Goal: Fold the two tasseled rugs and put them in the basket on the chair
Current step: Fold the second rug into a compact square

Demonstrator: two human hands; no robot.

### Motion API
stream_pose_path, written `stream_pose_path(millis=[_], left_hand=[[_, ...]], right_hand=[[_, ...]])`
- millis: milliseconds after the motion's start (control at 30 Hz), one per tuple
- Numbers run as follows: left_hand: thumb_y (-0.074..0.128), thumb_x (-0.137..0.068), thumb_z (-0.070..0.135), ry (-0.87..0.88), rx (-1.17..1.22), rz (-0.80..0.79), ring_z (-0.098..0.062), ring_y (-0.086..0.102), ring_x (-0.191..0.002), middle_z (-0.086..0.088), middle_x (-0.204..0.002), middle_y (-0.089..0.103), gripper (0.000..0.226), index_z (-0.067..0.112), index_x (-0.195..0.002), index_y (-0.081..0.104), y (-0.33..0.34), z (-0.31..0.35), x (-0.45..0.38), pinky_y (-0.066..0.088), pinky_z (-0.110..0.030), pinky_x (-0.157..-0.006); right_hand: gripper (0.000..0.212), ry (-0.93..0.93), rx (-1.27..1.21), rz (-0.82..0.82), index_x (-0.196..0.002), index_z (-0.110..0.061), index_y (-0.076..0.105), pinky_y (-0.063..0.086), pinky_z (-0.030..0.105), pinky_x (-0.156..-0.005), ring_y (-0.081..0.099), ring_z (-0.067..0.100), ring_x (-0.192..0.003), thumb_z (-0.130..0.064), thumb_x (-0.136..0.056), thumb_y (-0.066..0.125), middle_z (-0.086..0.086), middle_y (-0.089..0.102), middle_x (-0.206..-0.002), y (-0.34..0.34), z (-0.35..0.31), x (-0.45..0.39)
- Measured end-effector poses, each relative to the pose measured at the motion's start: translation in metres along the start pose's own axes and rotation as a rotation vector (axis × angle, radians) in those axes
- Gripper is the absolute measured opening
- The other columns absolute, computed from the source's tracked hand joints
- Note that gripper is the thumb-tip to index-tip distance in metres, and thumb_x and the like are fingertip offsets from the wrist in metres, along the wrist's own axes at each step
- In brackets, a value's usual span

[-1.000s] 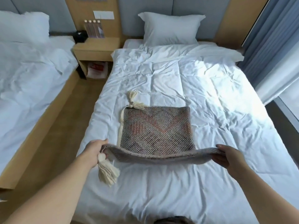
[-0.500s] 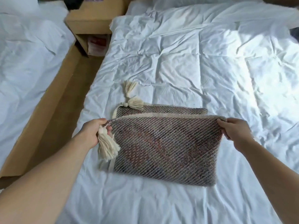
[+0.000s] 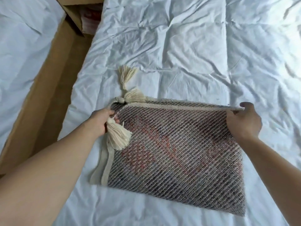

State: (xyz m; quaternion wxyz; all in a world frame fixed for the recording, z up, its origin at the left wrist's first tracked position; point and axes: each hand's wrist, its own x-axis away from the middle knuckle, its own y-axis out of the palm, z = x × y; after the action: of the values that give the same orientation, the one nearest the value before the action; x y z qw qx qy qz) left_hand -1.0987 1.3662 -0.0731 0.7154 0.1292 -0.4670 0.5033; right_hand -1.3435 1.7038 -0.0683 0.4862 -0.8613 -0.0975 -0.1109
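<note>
**Folding a tasseled rug on the bed**

The white quilted bed (image 3: 187, 46), soft and creased, is carrying the work. On it the tasseled rug (image 3: 179, 152) is lying doubled over, a coarse diagonal weave in grey-brown with faded red, edged in cream binding. The fold in hand appears to be closing: the upper layer's far edge is sitting almost on the lower one. The next move, I judge, is setting those corners down square and smoothing, or halving again for the basket, which is not in view, nor is a second rug. The left hand (image 3: 101, 119) is pinching the near-left corner beside a fluffy cream tassel (image 3: 118, 138). The right hand (image 3: 242, 118) is gripping the far-right corner, fingers curled around the edge. Two more tassels (image 3: 130, 85) are lying loose beyond.
</note>
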Motion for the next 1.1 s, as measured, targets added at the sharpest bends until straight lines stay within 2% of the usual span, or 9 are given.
stream_pose_path(millis=[133, 267, 433, 633, 733, 833, 900, 1000, 1100], left_hand=[[0.06, -0.089, 0.02, 0.322, -0.906, 0.313, -0.033, 0.065, -0.104, -0.01, -0.115, 0.067, 0.03, 0.023, -0.115, 0.073, -0.001, 0.003, -0.018, 0.058, -0.04, -0.088], [0.057, -0.095, 0.026, 0.55, -1.271, 0.197, -0.03, 0.031, -0.14, 0.0, -0.156, 0.03, 0.044, 0.047, -0.134, 0.06, 0.013, 0.012, -0.018, 0.036, -0.046, -0.109], [0.056, -0.089, 0.011, 0.511, -1.034, 0.107, -0.032, 0.032, -0.145, -0.005, -0.165, 0.018, 0.087, 0.035, -0.161, 0.016, 0.007, 0.038, -0.046, 0.041, -0.036, -0.106], [0.057, -0.096, 0.054, 0.564, -0.66, 0.055, -0.034, 0.049, -0.136, -0.009, -0.159, 0.041, 0.081, 0.037, -0.161, 0.013, -0.035, 0.012, -0.054, 0.047, -0.041, -0.106], [0.05, -0.096, 0.065, 0.46, -0.521, 0.03, -0.032, 0.051, -0.132, -0.008, -0.146, 0.054, 0.072, 0.032, -0.157, 0.03, -0.064, -0.028, -0.041, 0.042, -0.04, -0.105], [0.049, -0.083, 0.08, 0.32, -0.473, -0.08, -0.033, 0.059, -0.123, -0.01, -0.129, 0.067, 0.069, 0.026, -0.123, 0.067, -0.087, -0.059, -0.03, 0.048, -0.042, -0.102], [0.071, -0.067, 0.08, 0.355, -0.501, -0.106, -0.034, 0.06, -0.122, -0.013, -0.128, 0.066, 0.082, 0.02, -0.123, 0.064, -0.09, -0.067, -0.026, 0.048, -0.038, -0.095], [0.09, -0.064, 0.056, 0.605, -0.83, 0.008, -0.033, 0.04, -0.141, -0.014, -0.157, 0.037, 0.122, 0.024, -0.159, 0.021, -0.075, -0.057, -0.024, 0.039, -0.043, -0.11], [0.084, -0.073, 0.054, 0.819, -1.04, 0.085, -0.034, 0.038, -0.142, -0.009, -0.159, 0.038, 0.105, 0.028, -0.158, 0.028, -0.052, -0.033, -0.031, 0.039, -0.049, -0.111]], right_hand=[[0.048, -0.269, 0.059, -0.087, -0.14, -0.018, 0.049, 0.047, 0.044, -0.099, 0.06, 0.027, -0.109, -0.034, -0.097, 0.062, 0.006, 0.064, -0.115, 0.044, -0.035, 0.037], [0.054, -0.312, 0.118, -0.212, -0.144, -0.016, 0.047, 0.045, 0.045, -0.102, 0.054, 0.03, -0.118, -0.039, -0.098, 0.061, 0.011, 0.06, -0.127, 0.093, -0.044, 0.078], [0.059, -0.259, 0.189, -0.175, -0.151, -0.017, 0.042, 0.037, 0.044, -0.11, 0.045, 0.032, -0.129, -0.039, -0.099, 0.059, 0.014, 0.052, -0.139, 0.107, -0.031, 0.093], [0.061, -0.148, 0.263, -0.041, -0.152, -0.018, 0.042, 0.025, 0.049, -0.119, 0.033, 0.032, -0.143, -0.04, -0.098, 0.06, 0.013, 0.046, -0.152, 0.073, 0.001, 0.102], [0.064, -0.002, 0.284, 0.016, -0.152, -0.013, 0.042, 0.023, 0.051, -0.121, 0.032, 0.037, -0.143, -0.039, -0.097, 0.061, 0.019, 0.045, -0.153, 0.041, 0.037, 0.11], [0.076, 0.198, 0.18, 0.036, -0.152, -0.008, 0.038, 0.029, 0.056, -0.118, 0.037, 0.043, -0.14, -0.043, -0.092, 0.068, 0.024, 0.045, -0.151, 0.013, 0.057, 0.11], [0.08, 0.26, 0.026, 0.004, -0.151, -0.009, 0.039, 0.037, 0.052, -0.115, 0.049, 0.041, -0.134, -0.046, -0.089, 0.073, 0.019, 0.053, -0.146, 0.003, 0.054, 0.103], [0.071, 0.253, -0.176, -0.025, -0.144, -0.012, 0.053, 0.047, 0.044, -0.109, 0.064, 0.033, -0.117, -0.045, -0.086, 0.078, 0.012, 0.065, -0.129, -0.002, 0.035, 0.083], [0.048, 0.267, -0.323, -0.026, -0.121, -0.015, 0.068, 0.056, 0.047, -0.097, 0.071, 0.03, -0.099, -0.037, -0.081, 0.084, 0.007, 0.071, -0.107, 0.001, 0.021, 0.055]])
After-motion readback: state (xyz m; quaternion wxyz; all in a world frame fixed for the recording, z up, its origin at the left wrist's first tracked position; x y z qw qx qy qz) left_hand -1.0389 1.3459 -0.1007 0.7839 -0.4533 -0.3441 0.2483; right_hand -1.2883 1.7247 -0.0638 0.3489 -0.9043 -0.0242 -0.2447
